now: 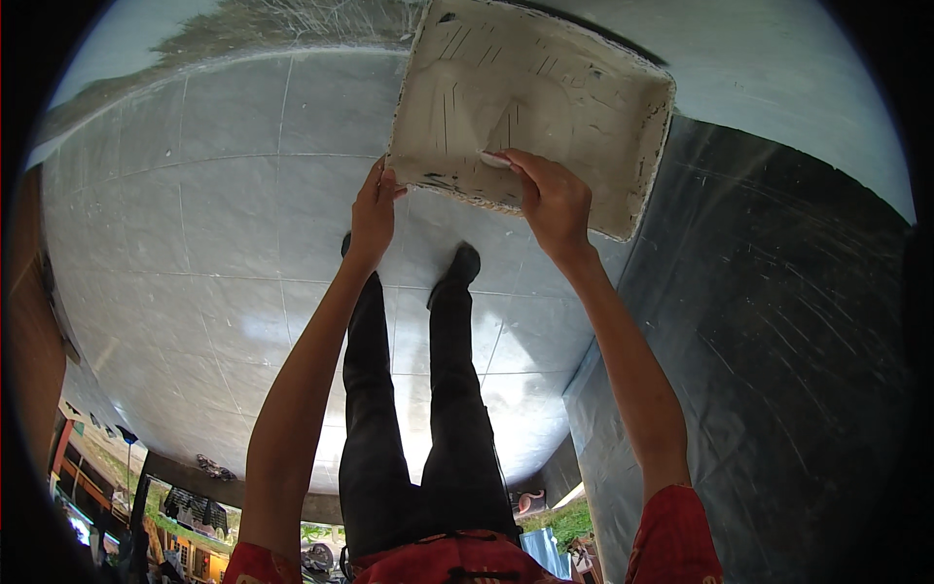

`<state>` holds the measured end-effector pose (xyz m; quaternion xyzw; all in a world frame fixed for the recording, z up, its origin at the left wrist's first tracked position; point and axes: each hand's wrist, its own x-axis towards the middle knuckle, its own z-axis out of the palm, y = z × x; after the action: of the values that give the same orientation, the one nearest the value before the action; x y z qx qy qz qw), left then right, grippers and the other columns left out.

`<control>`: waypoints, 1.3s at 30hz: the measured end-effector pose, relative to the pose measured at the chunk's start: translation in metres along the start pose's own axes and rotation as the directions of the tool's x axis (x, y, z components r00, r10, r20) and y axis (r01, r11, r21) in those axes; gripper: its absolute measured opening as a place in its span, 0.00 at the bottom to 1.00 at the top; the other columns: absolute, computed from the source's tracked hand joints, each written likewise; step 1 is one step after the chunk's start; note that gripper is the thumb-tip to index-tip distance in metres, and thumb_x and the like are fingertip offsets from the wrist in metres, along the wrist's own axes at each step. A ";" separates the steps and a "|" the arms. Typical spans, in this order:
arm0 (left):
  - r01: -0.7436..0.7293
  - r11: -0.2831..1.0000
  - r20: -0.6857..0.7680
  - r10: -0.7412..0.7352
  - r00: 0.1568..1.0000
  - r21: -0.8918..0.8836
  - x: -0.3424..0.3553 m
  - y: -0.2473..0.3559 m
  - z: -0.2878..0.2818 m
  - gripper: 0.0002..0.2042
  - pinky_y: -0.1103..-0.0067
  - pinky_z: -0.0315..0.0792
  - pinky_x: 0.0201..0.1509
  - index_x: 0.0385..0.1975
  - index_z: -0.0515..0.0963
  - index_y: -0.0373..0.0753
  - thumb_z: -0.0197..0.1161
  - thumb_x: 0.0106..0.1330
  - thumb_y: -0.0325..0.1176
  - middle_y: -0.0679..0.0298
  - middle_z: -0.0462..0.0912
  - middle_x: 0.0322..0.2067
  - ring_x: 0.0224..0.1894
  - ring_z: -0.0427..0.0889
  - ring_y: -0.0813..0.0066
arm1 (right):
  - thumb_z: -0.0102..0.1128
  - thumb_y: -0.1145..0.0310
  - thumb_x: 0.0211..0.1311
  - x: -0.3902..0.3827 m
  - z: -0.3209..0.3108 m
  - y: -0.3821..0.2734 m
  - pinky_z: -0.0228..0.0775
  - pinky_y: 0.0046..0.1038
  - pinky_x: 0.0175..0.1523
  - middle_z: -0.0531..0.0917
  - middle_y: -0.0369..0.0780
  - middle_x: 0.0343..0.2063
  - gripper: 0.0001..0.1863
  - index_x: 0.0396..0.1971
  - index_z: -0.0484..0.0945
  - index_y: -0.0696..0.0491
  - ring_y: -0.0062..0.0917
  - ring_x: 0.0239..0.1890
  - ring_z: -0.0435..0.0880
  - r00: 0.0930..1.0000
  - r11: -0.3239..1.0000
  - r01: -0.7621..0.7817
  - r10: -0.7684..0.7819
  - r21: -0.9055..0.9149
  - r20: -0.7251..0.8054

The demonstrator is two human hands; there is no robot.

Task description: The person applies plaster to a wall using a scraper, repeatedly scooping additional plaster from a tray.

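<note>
A large beige rectangular tray (613, 117) with crusted, chipped edges, shallow raised shapes and dark streaks is at the top centre. My left hand (375, 214) grips its near-left corner, fingers wrapped round the edge. My right hand (556, 202) is over the near middle of the tray, pinching a small flat pale object (494, 159) against the inner surface; I cannot make out exactly what it is. My legs and dark shoes show below the tray, between my forearms.
A grey tiled floor (214, 224) lies under my feet. A dark scuffed surface (759, 341) runs along the right, and a pale wall (798, 68) is beyond the tray. A brown surface (24, 321) is at far left; small, cluttered background items show along the lower edge.
</note>
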<state>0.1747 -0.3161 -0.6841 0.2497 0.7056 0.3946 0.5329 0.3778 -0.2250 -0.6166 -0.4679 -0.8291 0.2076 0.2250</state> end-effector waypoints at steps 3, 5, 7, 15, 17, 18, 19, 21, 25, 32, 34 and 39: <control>0.098 0.995 0.101 -0.100 0.990 0.022 0.003 -0.003 -0.005 0.29 0.72 0.65 0.52 0.67 0.57 0.44 0.39 0.73 0.55 0.61 0.74 0.54 0.54 0.76 0.69 | 0.61 0.81 0.52 -0.009 -0.001 -0.005 0.77 0.27 0.35 0.86 0.38 0.32 0.13 0.37 0.81 0.50 0.28 0.32 0.85 0.998 1.000 -0.017 0.017 0.003 0.060; 0.101 0.995 0.098 -0.101 0.990 0.009 0.002 -0.004 -0.005 0.29 0.72 0.65 0.52 0.67 0.56 0.44 0.39 0.73 0.55 0.61 0.74 0.55 0.54 0.76 0.69 | 0.61 0.81 0.52 -0.012 -0.001 -0.007 0.77 0.27 0.35 0.86 0.38 0.32 0.13 0.37 0.81 0.50 0.28 0.32 0.85 0.999 1.000 -0.007 0.005 0.030 0.052; 0.103 0.995 0.094 -0.102 0.990 -0.005 0.001 -0.003 -0.003 0.29 0.72 0.65 0.52 0.67 0.56 0.44 0.40 0.73 0.55 0.61 0.74 0.55 0.54 0.76 0.69 | 0.61 0.81 0.52 -0.014 0.001 -0.008 0.77 0.27 0.34 0.86 0.38 0.31 0.13 0.37 0.81 0.50 0.28 0.32 0.85 0.999 0.998 0.005 -0.007 0.058 0.043; 0.110 0.994 0.102 -0.107 0.989 -0.027 0.001 -0.001 -0.003 0.29 0.69 0.65 0.53 0.68 0.55 0.46 0.39 0.72 0.55 0.61 0.73 0.56 0.55 0.75 0.68 | 0.61 0.83 0.48 -0.012 0.005 -0.009 0.77 0.28 0.33 0.86 0.36 0.31 0.16 0.37 0.81 0.48 0.28 0.29 0.84 0.996 0.997 0.070 -0.071 0.022 0.045; 0.109 0.994 0.102 -0.105 0.989 -0.033 0.001 -0.003 -0.004 0.29 0.69 0.65 0.53 0.68 0.55 0.46 0.39 0.72 0.55 0.61 0.73 0.56 0.55 0.75 0.68 | 0.61 0.83 0.47 -0.012 0.007 -0.010 0.77 0.27 0.32 0.86 0.36 0.31 0.17 0.38 0.81 0.48 0.27 0.30 0.84 0.995 0.996 0.086 -0.087 0.018 0.039; 0.108 0.993 0.103 -0.103 0.989 -0.040 0.001 -0.004 -0.004 0.29 0.68 0.65 0.54 0.68 0.55 0.46 0.39 0.72 0.55 0.61 0.73 0.56 0.55 0.75 0.68 | 0.61 0.84 0.46 -0.012 0.007 -0.011 0.77 0.27 0.32 0.86 0.35 0.31 0.19 0.38 0.81 0.48 0.27 0.30 0.84 0.994 0.995 0.103 -0.103 0.011 0.035; 0.108 0.993 0.102 -0.103 0.989 -0.039 0.001 -0.004 -0.004 0.29 0.68 0.65 0.54 0.68 0.55 0.46 0.39 0.72 0.55 0.61 0.73 0.56 0.55 0.75 0.68 | 0.61 0.84 0.46 -0.011 0.009 -0.011 0.77 0.27 0.32 0.86 0.35 0.31 0.19 0.38 0.81 0.48 0.27 0.30 0.84 0.994 0.995 0.103 -0.103 0.013 0.035; 0.122 0.992 0.102 -0.118 0.988 -0.036 0.001 -0.004 -0.003 0.29 0.68 0.65 0.54 0.68 0.55 0.46 0.40 0.72 0.55 0.61 0.73 0.56 0.55 0.75 0.68 | 0.61 0.84 0.46 -0.010 0.012 -0.011 0.77 0.27 0.32 0.86 0.35 0.31 0.19 0.39 0.81 0.47 0.27 0.30 0.84 0.993 0.994 0.109 -0.110 0.015 0.044; 0.125 0.991 0.097 -0.120 0.988 -0.046 0.001 -0.003 -0.003 0.30 0.67 0.64 0.54 0.68 0.54 0.45 0.40 0.72 0.55 0.60 0.73 0.56 0.56 0.75 0.67 | 0.61 0.83 0.46 -0.009 0.016 -0.012 0.77 0.27 0.32 0.86 0.36 0.31 0.19 0.39 0.81 0.48 0.27 0.30 0.84 0.993 0.994 0.103 -0.104 0.019 0.048; 0.099 0.994 0.108 -0.093 0.990 -0.049 0.001 -0.004 -0.003 0.30 0.68 0.65 0.54 0.68 0.54 0.45 0.39 0.72 0.56 0.60 0.73 0.56 0.55 0.76 0.67 | 0.62 0.82 0.49 -0.009 0.012 -0.017 0.78 0.28 0.34 0.86 0.37 0.31 0.16 0.38 0.82 0.49 0.28 0.31 0.86 0.996 0.998 0.052 -0.054 0.029 0.071; 0.100 0.994 0.108 -0.094 0.990 -0.052 0.002 -0.005 -0.003 0.31 0.68 0.65 0.54 0.68 0.54 0.45 0.39 0.72 0.57 0.60 0.73 0.56 0.55 0.76 0.67 | 0.62 0.81 0.50 -0.007 0.009 -0.019 0.78 0.28 0.35 0.86 0.38 0.31 0.15 0.38 0.82 0.49 0.28 0.32 0.86 0.997 0.999 0.032 -0.035 0.043 0.072; 0.104 0.992 0.095 -0.098 0.991 -0.066 0.002 -0.008 -0.001 0.31 0.68 0.66 0.53 0.68 0.54 0.45 0.40 0.71 0.57 0.59 0.73 0.56 0.55 0.76 0.66 | 0.62 0.80 0.52 -0.004 0.004 -0.022 0.78 0.28 0.35 0.86 0.38 0.31 0.13 0.37 0.83 0.49 0.28 0.31 0.86 0.995 0.998 0.034 -0.040 0.058 0.095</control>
<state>0.1735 -0.3190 -0.6917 0.2124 0.6777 0.3802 0.5926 0.3623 -0.2398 -0.6084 -0.4353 -0.8413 0.2489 0.2020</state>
